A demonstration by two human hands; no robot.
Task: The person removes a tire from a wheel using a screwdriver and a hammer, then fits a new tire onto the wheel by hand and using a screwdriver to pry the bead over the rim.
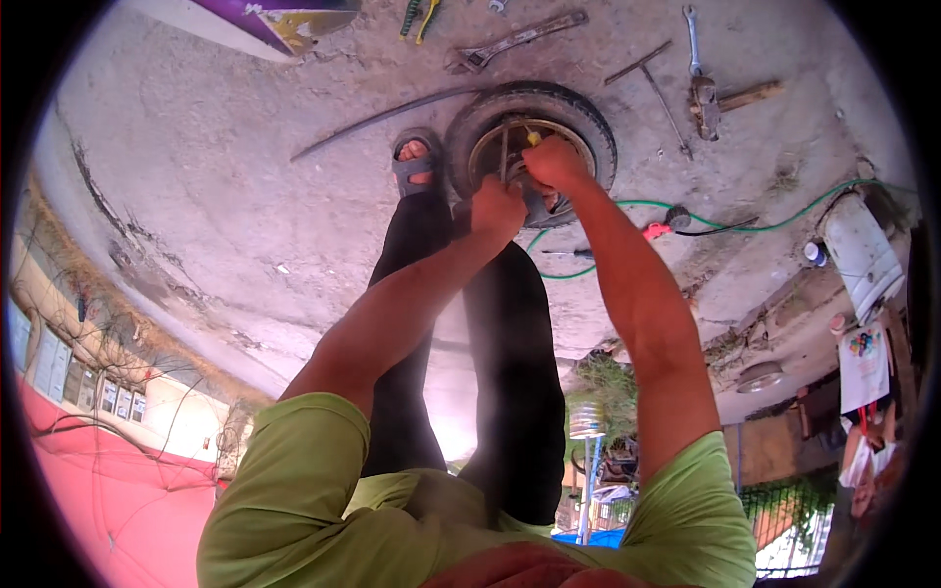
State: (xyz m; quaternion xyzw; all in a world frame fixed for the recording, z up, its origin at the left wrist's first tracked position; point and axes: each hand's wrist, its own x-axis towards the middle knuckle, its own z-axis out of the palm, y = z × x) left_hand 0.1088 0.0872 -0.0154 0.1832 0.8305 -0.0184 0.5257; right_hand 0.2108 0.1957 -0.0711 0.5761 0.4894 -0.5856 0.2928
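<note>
small black tyre [578, 113] on a metal rim [490, 147] lies on concrete at upper centre; left hand [497, 208] and right hand [554, 162] fisted on tools inside it, a sandalled foot [416, 163] beside.

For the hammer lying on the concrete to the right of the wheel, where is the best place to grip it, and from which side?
Probably the wooden handle, toward its free end. The hammer lies flat on the concrete floor, head pointing toward the wheel with a spanner right beside the head. The handle runs out to the right with bare ground around it, so coming from above on that right side looks easiest.
</note>
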